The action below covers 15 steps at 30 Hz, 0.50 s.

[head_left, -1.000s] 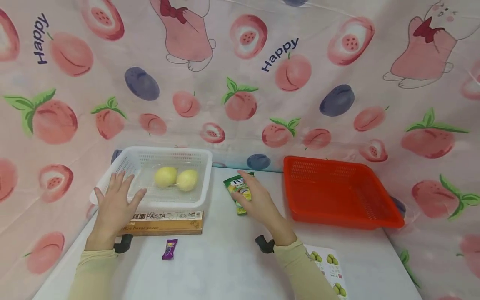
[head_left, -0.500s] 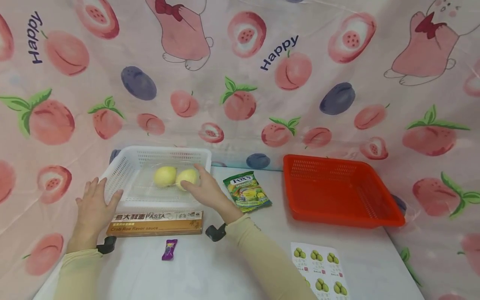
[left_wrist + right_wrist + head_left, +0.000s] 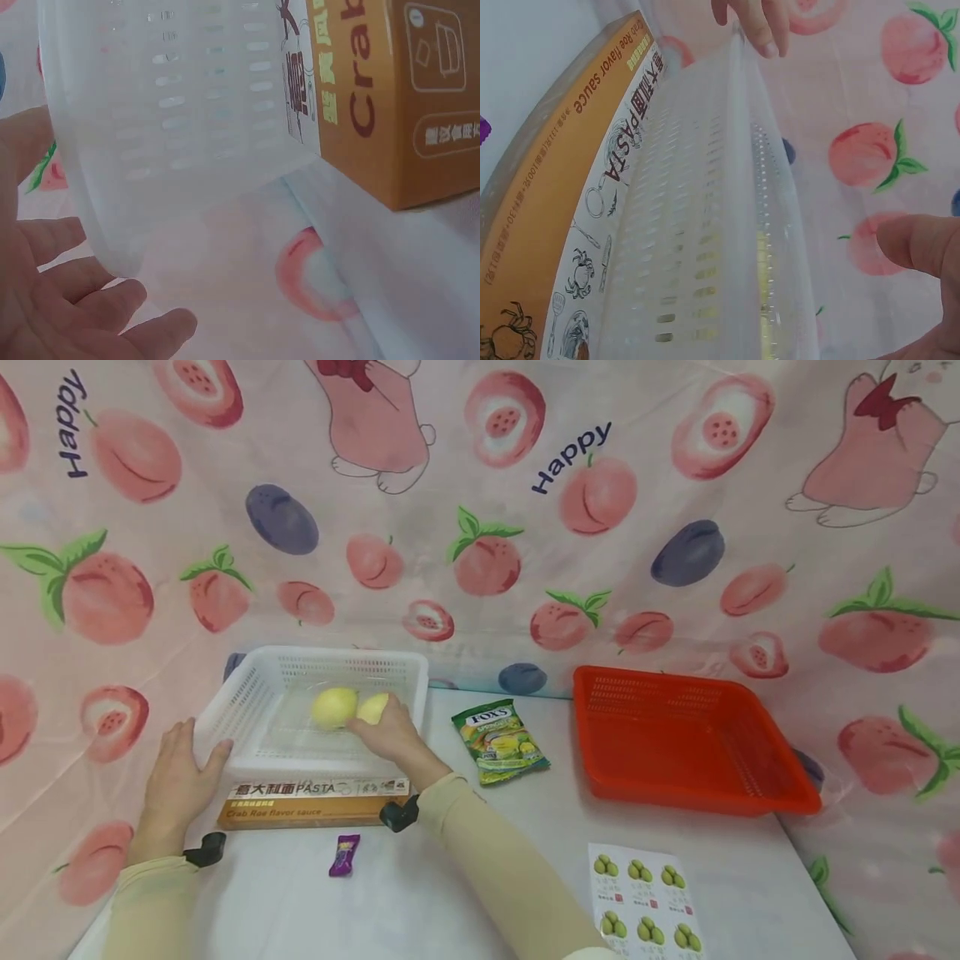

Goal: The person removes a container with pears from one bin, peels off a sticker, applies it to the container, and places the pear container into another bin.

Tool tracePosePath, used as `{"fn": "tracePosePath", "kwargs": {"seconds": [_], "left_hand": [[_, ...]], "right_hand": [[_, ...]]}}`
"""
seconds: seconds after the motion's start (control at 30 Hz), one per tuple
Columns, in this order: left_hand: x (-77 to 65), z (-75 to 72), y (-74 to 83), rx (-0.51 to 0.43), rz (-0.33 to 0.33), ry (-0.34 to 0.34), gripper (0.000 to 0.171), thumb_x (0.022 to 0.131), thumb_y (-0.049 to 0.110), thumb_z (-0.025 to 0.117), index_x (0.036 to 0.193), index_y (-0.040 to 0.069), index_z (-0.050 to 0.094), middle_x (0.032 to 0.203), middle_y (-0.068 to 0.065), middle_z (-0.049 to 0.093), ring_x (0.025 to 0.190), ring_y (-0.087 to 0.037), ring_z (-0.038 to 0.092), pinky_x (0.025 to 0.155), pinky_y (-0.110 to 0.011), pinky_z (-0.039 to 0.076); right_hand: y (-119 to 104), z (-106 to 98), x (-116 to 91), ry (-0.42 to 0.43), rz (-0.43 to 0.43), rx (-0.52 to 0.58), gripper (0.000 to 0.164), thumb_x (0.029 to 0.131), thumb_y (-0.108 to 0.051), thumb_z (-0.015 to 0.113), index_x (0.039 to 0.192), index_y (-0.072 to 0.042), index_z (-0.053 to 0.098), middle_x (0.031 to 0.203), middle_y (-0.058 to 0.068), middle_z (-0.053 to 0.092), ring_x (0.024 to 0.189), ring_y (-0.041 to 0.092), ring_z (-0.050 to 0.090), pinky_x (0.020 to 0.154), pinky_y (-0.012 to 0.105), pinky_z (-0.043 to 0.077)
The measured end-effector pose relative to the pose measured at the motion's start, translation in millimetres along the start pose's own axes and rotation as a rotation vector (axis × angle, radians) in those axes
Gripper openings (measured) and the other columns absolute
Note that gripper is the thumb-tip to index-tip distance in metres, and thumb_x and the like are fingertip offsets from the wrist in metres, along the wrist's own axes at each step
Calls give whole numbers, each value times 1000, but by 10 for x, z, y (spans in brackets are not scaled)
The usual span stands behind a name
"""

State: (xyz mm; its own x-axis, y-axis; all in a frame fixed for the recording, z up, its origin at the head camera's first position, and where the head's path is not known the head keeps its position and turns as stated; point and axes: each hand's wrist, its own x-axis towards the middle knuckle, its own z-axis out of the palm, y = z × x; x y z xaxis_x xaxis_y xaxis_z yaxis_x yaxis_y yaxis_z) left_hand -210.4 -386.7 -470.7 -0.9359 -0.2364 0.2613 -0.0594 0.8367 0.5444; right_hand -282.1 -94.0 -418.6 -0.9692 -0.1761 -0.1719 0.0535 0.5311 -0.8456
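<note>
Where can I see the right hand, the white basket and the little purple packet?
Right hand (image 3: pixel 392 736): head view, on the back of the hand.
White basket (image 3: pixel 300 767): head view, on its near rim.
Purple packet (image 3: pixel 344 856): head view, mid-wrapper.

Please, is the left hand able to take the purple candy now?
Probably yes: the candy lies uncovered on the table; the left hand need only pass the near corner of the box.

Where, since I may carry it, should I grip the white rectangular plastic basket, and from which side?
Probably the raised rim at its short ends, from left and right: a long brown-and-white cardboard box lies along its near side.
</note>
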Motion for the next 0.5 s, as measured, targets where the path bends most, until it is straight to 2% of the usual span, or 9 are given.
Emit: {"fn": "tracePosePath", "kwargs": {"seconds": [0.13, 0.27, 0.5], "left_hand": [[-6, 0, -55, -15, -43, -16, 80, 102, 41, 43, 149, -13, 8, 149, -39, 13, 132, -59, 19, 104, -71, 17], [1, -3, -77, -52, -88, -45, 82, 102, 43, 41, 149, -14, 4, 147, -42, 13, 132, -61, 18, 105, -71, 16], [2, 1, -52, -157, -171, -74, 81, 103, 40, 41, 149, -13, 0, 143, -46, 17, 128, -64, 22, 102, -72, 19]], "right_hand": [[-2, 70, 75, -5, 68, -20, 94, 88, -45, 66, 156, -7, 14, 156, 18, 25, 139, 33, 31, 110, 42, 32], [-16, 115, 123, -21, 115, -9, 96, 88, -45, 65, 157, -9, 9, 157, 21, 19, 140, 37, 28, 110, 45, 32], [-26, 149, 185, 10, 122, -42, 95, 87, -40, 65, 156, -6, 9, 156, 24, 20, 144, 36, 19, 112, 45, 29]]}}
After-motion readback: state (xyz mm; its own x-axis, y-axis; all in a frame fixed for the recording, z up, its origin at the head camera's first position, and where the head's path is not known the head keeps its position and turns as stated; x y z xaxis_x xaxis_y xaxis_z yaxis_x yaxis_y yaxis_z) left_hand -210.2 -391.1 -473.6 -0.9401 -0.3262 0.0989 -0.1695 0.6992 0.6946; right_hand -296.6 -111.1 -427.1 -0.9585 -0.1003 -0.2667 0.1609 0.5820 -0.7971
